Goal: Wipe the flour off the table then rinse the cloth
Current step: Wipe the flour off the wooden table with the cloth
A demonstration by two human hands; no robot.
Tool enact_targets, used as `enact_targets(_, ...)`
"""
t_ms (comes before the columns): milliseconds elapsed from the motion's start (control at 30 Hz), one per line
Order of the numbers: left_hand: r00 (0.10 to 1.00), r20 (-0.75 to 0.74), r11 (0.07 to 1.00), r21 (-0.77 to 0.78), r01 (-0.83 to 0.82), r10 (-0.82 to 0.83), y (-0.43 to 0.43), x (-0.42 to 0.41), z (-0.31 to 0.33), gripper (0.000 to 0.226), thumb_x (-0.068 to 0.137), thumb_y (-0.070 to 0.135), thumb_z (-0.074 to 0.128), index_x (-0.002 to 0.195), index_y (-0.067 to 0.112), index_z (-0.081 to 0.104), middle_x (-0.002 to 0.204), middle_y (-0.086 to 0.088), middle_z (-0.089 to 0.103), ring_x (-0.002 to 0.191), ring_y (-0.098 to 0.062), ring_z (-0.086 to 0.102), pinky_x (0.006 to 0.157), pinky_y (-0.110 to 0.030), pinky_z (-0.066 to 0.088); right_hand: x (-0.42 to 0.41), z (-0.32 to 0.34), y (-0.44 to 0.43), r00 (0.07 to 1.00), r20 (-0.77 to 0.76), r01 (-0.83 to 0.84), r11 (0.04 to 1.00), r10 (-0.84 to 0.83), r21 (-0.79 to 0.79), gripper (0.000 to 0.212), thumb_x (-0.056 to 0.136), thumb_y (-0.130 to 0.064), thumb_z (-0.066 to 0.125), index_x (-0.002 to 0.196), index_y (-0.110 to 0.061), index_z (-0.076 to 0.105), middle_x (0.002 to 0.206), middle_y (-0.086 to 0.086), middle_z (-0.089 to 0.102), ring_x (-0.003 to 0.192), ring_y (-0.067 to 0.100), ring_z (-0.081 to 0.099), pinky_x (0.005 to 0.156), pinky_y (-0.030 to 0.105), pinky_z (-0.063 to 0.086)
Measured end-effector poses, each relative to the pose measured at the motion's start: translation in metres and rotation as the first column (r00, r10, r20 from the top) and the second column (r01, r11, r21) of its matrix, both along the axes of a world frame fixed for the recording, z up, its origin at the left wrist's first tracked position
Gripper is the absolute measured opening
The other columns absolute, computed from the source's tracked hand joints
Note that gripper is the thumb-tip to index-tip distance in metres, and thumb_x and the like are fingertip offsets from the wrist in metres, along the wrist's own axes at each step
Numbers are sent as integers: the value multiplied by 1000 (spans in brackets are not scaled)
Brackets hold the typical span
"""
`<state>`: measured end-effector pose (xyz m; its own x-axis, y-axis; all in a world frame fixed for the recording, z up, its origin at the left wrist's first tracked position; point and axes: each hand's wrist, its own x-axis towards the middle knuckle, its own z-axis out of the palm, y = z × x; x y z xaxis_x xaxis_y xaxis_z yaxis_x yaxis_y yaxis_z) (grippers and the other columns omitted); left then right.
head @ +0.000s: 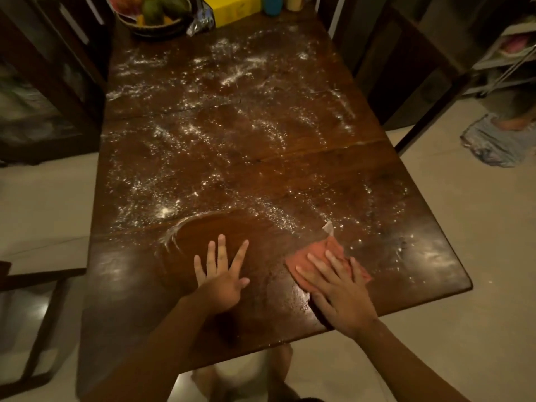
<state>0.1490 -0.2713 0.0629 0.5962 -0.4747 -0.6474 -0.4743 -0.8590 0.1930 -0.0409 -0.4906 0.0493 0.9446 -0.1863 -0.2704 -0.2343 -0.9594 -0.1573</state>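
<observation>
From my remote seat I watch the edges first. The dark wooden table [130, 285] runs away from me, and its near edge crosses the view just below both wrists. The near right corner is rounded, with open floor past it. A chair [43, 285] stands close to the near left side and another chair [406, 68] close to the far right side. At the far end a basket [162, 27] of fruit, a foil bag [203, 18], a yellow box [232, 7] and a blue bottle [272, 5] line the edge. A rag [490, 143] lies on the floor, well apart to the right.

Flour [232, 76] is scattered over most of the tabletop, from the far end down to the near right corner. One curved clean patch [232, 230] shows near the front, with a ridge of flour along its left rim.

The left hand [222, 281] lies palm down on that clean patch, its fingers [222, 253] straight and spread wide, thumb out to the right. The forearm comes in low from the near edge.

The right hand [339, 294] presses flat on the cloth [313, 256], an orange-red one lying on the table near the front edge, right of the left hand. Its fingers [319, 266] are straight and slightly fanned, pointing up and left across the cloth. The far corner of the cloth, with a pale tag, sticks out beyond the fingertips into the flour.
</observation>
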Motion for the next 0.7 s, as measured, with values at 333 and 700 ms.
enact_targets(333, 988, -74, 889, -433, -152, 133, 40, 9, -6, 86, 97, 8, 47, 149, 45, -11, 160, 21, -8, 143, 4, -17, 118, -31, -14, 31, -6, 77, 835, 54, -551, 828, 548, 107, 50, 102, -49, 34, 151, -53, 25, 166, -15, 12, 155, 24, -5, 118, 62, -8)
enact_targets(700, 988, 120, 901, -432, -37, 97, 103, 3, -18, 60, 105, 46, 25, 153, 40, -10, 157, 26, -15, 143, 9, -16, 118, -29, -11, 57, 3, 110, 999, -8, -46, 999, 46, 22, 64, 93, -46, 38, 153, -53, 16, 165, -14, 16, 154, 26, 7, 118, 58, -2)
